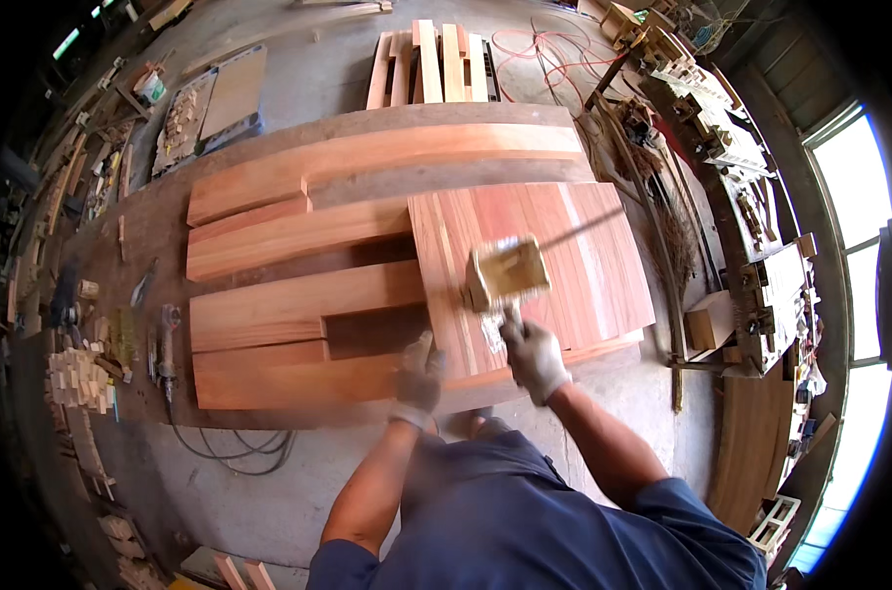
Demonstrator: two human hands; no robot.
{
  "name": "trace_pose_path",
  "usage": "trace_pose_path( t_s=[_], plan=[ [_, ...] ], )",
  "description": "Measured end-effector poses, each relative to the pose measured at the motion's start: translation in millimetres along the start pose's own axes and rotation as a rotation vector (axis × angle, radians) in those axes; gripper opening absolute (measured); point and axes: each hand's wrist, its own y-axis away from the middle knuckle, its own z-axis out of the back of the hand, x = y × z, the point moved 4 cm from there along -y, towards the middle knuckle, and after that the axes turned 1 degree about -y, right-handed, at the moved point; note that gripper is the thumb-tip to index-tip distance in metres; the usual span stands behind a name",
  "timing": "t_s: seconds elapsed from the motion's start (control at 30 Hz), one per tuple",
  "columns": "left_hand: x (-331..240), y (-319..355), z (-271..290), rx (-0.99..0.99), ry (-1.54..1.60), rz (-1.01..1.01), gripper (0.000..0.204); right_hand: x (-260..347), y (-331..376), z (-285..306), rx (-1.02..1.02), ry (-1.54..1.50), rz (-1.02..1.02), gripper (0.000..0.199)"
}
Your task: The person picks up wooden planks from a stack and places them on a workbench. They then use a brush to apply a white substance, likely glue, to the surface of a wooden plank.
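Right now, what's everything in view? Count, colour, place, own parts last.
floor: one, grey, around the table
table: one, brown, centre
boards: several, reddish, on the table
panel: one, striped reddish, atop the boards' right part
box: one, yellowish, over the panel
stick: one, dark, upper right of the box
short handle: one, pale, below the box
power tool: one, dark, table's left
wood stack: one, reddish, beyond the table
hose: looped, red, far floor
windows: several, bright, right
Edge clutter: uncountable
left hand: one, pale-gloved, blurred, panel's near-left corner
right hand: one, pale-gloved, on the short handle
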Motion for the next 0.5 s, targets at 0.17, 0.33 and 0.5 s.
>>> trace_pose_path(
  t_s=[0.17, 0.33, 0.5],
  plan=[
    [-8, 0, 5, 0.040, -0.038, 0.072, 0.048, 70, -141, -25, 0.040, -0.149, 0.091, 0.051],
    [-9, -4, 11, 0.031, 0.056, 0.096, 0.049, 148, -184, -14, 0.092, -0.353, 0.052, 0.044],
    [-4, -8, 11, 0.029, 0.057, 0.100, 0.048, 136, -148, -21, 0.109, -0.312, 0.093, 0.050]
  ],
)
